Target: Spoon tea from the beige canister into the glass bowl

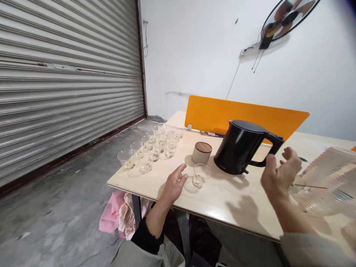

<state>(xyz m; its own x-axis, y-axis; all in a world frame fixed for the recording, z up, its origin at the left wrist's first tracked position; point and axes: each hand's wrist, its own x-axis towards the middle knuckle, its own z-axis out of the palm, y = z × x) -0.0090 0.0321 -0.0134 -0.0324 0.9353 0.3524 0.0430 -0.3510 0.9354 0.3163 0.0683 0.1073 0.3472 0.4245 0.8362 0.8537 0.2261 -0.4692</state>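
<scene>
My left hand [174, 184] hovers over the table's front part with thumb and fingers apart, just left of a clear plastic cup [199, 180]. That cup holds a little pale liquid with small dark bits at its bottom. A black electric kettle [236, 150] stands upright behind and to the right of the cup. Beside its handle, my right hand [279, 174] is raised with fingers loosely bent and apart, gripping nothing. Behind the cup sits a round beige canister [201, 155] with a wooden lid [203, 147].
Several similar clear cups [154, 157] stand in rows at the table's left side. An orange divider [222, 113] crosses the back. Clear plastic packaging [332, 178] lies at the right. Pink cloth or bags [112, 211] are below the left edge.
</scene>
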